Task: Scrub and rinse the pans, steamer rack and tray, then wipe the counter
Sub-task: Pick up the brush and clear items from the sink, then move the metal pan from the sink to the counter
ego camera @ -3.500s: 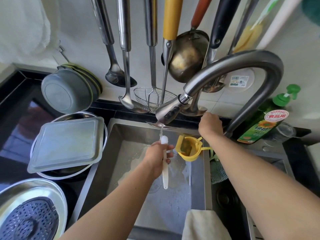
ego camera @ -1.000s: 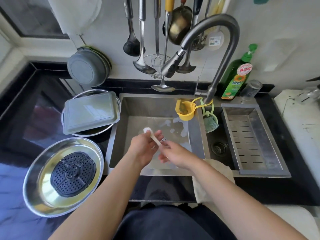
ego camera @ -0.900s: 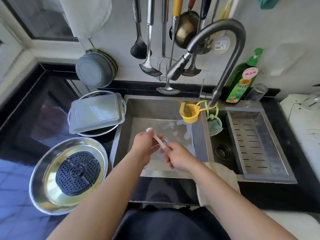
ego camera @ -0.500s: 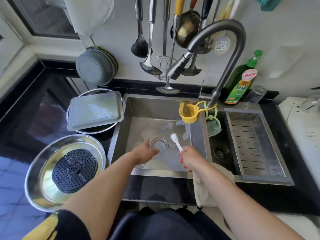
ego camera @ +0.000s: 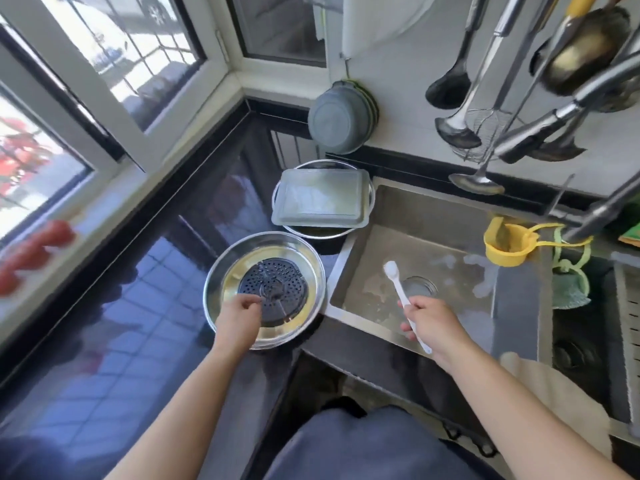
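Observation:
A round steel pan stands on the black counter left of the sink, with the black perforated steamer rack lying in it. My left hand is over the pan's near side, its curled fingers touching the rack's near-left edge; a grip cannot be made out. Behind it a grey rectangular tray lies on a second steel pan. My right hand grips a white brush over the sink, bristle end up.
Foam patches lie on the sink floor around the drain. A yellow strainer hangs at the sink's right wall under the faucet. Ladles and grey basins hang on the wall. A cloth drapes the front edge.
The brush passed from my left hand to my right. My left hand left the sink and moved left onto the steamer rack in the pan. The view swung left.

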### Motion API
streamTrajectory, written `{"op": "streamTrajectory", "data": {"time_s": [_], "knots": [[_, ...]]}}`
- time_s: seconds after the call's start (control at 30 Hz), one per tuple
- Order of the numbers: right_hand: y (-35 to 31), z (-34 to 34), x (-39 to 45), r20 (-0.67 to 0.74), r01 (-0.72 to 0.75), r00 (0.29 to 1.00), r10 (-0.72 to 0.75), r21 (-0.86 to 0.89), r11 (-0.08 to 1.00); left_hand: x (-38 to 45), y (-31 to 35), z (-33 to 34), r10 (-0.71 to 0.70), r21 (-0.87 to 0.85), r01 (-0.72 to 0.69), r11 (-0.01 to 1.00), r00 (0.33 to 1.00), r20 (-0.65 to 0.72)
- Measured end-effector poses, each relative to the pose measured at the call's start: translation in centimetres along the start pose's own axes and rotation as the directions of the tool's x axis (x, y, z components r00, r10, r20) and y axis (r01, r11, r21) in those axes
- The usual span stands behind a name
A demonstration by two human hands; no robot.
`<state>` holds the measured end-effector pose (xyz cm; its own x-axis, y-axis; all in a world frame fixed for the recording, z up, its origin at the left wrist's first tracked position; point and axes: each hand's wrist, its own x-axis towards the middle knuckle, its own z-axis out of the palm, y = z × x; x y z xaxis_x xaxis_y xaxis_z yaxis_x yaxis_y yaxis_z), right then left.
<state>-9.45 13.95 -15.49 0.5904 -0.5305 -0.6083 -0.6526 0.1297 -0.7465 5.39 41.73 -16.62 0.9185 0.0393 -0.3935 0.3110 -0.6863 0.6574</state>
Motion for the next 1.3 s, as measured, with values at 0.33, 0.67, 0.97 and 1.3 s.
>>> {"op": "streamTrajectory", "data": {"time_s": [0.33, 0.67, 0.97, 1.3], "knots": [[-0.4, 1.3, -0.2, 0.015, 0.015, 1.0, -0.014, -0.083, 0.996, 9.7, 2.3, 0.5, -0.01, 0.58, -0.112, 0.807, 0.979, 0.203], [0.9, -0.5, -0.1, -0.053, -0.04, 0.998, 0.036, -0.076, 0.996, 14.1, 2.8, 2.1, -0.132, 0.723, -0.091, 0.685, 0.96, 0.246], [0.9, -0.4, 0.0, -0.043, -0.108, 0.994, 0.105, -0.073, 0.991, 14.0, 2.4, 2.3, -0.201, 0.656, -0.033, 0.754, 0.939, 0.279], [-0.3, -0.3, 0.1, -0.002, -0.12, 0.993, 0.12, -0.016, 0.993, 11.6, 4.6, -0.2, -0.073, 0.333, -0.014, 0.943, 0.966, 0.247]]}}
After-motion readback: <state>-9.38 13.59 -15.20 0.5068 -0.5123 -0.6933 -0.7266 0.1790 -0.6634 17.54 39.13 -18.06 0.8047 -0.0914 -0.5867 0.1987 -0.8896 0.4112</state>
